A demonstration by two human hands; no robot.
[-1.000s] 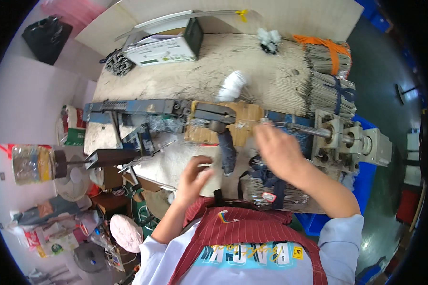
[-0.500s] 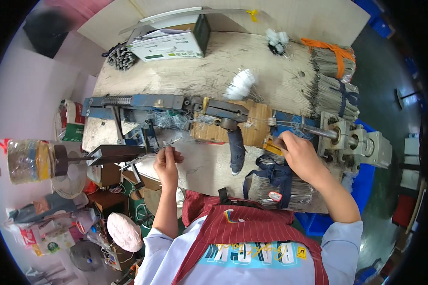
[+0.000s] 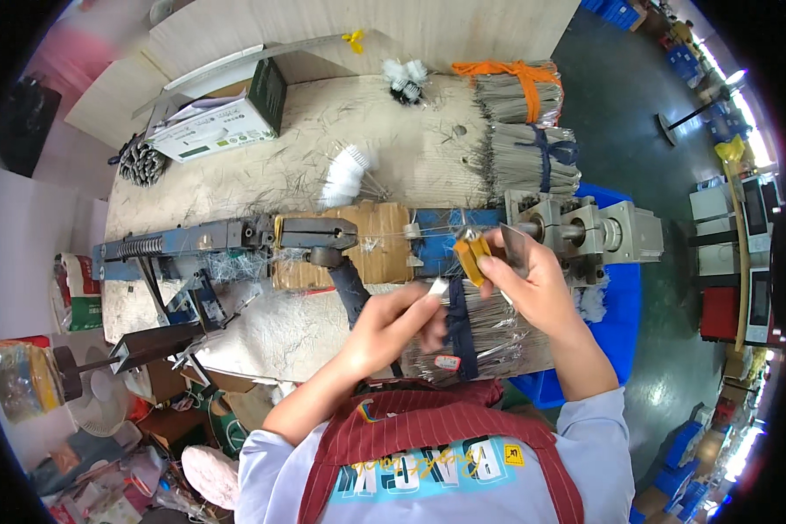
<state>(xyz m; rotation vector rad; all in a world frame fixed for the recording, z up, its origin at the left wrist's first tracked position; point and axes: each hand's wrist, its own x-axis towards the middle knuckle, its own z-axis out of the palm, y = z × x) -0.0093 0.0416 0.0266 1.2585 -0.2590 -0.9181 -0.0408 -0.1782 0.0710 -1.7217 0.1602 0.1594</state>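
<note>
My left hand (image 3: pixel 391 327) is closed, with a small white piece (image 3: pixel 439 286) pinched at its fingertips, too blurred to name surely. Close by on the right, my right hand (image 3: pixel 537 284) grips a yellow-handled tool (image 3: pixel 474 260) with a metal end. A grey blade-like piece (image 3: pixel 513 249) shows by the same hand's fingers; whether it belongs to the tool, I cannot tell. Behind both hands lies the blue bench machine (image 3: pixel 179 237), with dark clamp jaws (image 3: pixel 327 232) and a dark wrapped lever (image 3: pixel 349 293). Thin wires run from the jaws toward the metal shaft mount (image 3: pixel 576 229) at right.
Under my hands lies a wire bundle (image 3: pixel 489 336) with a dark tie. More bundles, one with an orange band (image 3: pixel 526 87), stand at the far right. White brushes (image 3: pixel 345 175) lie behind the machine, a carton (image 3: pixel 218 113) back left. A blue bin (image 3: pixel 616 314) sits beside the bench.
My left hand has moved right, from the machine's left part to beside my right hand. The right hand has picked up the yellow-handled tool. The view has shifted rightward.
</note>
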